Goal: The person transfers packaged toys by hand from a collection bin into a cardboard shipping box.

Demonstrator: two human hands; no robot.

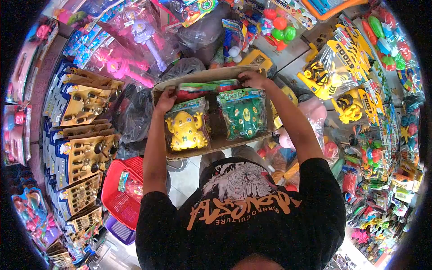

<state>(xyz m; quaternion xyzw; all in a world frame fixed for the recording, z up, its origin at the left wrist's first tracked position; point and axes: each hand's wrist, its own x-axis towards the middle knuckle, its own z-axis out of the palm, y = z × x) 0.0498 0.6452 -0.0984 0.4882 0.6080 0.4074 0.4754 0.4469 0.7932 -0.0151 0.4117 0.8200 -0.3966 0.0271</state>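
A cardboard box (211, 148) stands in front of my body, with bagged plastic toys inside. A yellow toy frog (186, 130) lies in clear wrapping on the left side. On the right lies a green toy frog (243, 118) under a printed card header. Red bagged toys (193, 93) stand along the far wall. My left hand (166, 100) is closed at their left end, fingers curled, just inside the box. Closed at their upper right corner, near the far rim, is my right hand (253, 79). The fingertips of both hands are partly hidden.
A red basket (118, 177) holding a bagged toy stands at lower left. Carded toy kitchen sets (92, 101) hang along the left. Yellow toy vehicles (321, 74) and tool packs hang at right. Dark plastic bags (135, 112) sit beside the box, and pink toys (121, 63) hang beyond.
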